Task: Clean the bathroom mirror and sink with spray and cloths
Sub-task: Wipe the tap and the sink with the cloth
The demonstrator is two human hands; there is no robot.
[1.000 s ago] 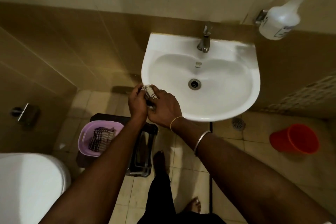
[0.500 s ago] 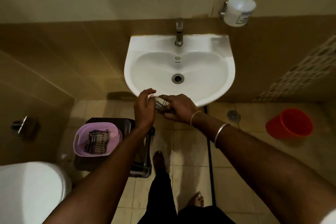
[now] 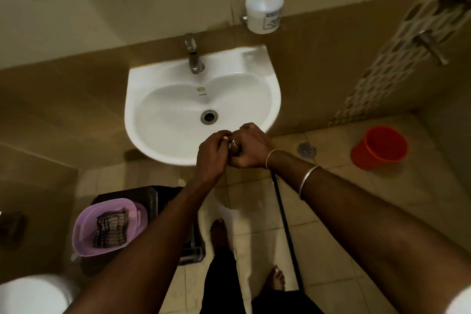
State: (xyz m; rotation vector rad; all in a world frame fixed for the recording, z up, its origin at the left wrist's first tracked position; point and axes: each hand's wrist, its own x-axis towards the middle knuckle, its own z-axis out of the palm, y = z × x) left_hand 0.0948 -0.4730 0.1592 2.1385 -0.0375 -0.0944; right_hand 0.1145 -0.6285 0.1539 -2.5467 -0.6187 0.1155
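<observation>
The floor under me is made of pale square tiles. My two bare feet stand on it, the left foot a bit ahead of the right foot. A thin black strip runs along the tiles just beside my right foot. Off to the right a red bucket stands upright, and a small round drain sits in the floor near it. On my left a dark stool stands on the tiles. A purple basket sits on the stool, with a checked cloth lying inside. A white toilet is in the near left corner.
</observation>
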